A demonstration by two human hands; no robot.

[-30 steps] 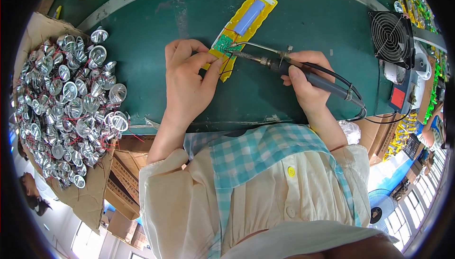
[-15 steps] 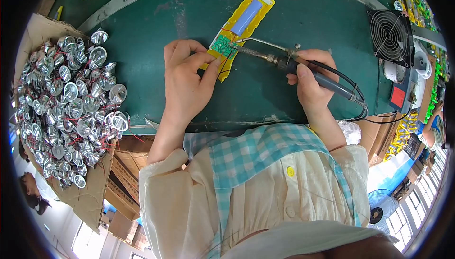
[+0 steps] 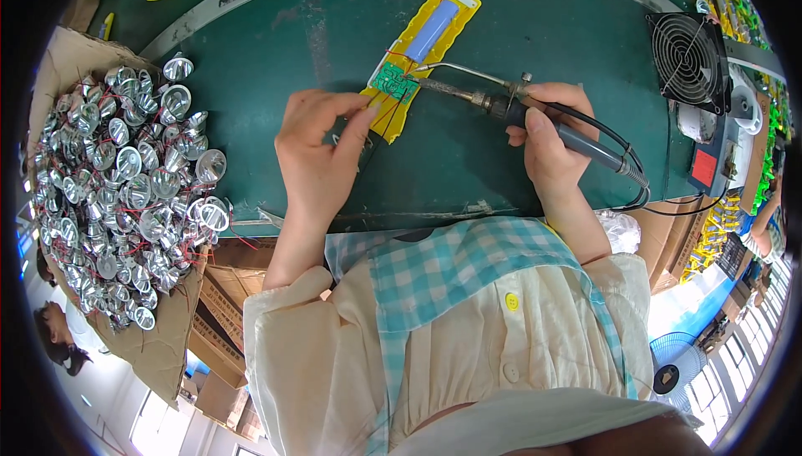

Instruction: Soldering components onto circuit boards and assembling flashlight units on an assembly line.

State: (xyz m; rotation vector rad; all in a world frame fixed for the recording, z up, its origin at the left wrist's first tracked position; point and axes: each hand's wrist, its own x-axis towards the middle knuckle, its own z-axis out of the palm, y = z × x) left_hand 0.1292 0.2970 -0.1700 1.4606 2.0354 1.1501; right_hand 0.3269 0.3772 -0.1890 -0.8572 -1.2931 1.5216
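Note:
A yellow plastic casing (image 3: 455, 1) lies slanted on the bench, holding a blue cylindrical battery (image 3: 433, 32) and a small green circuit board (image 3: 393, 82). Thin red and dark wires run by the board. My left hand (image 3: 319, 143) is closed in a pinch at the board's lower left corner, on what looks like a thin wire; the fingertips partly hide it. In my right hand (image 3: 555, 143) is a soldering iron (image 3: 585, 145) with a thin metal feed tube (image 3: 468, 70) alongside. Its tip meets the board's upper right part.
A cardboard box (image 3: 171, 331) heaped with shiny reflector cups (image 3: 129, 164) on red wires stands at the left. On the right are a black fan (image 3: 689, 63) and a device with a red label (image 3: 703, 169). The iron's black cable (image 3: 639, 180) loops beside my right wrist.
My left hand has drawn back slightly left, off the casing's edge. The casing has shifted a little left. The soldering iron stays nearly in place at the board.

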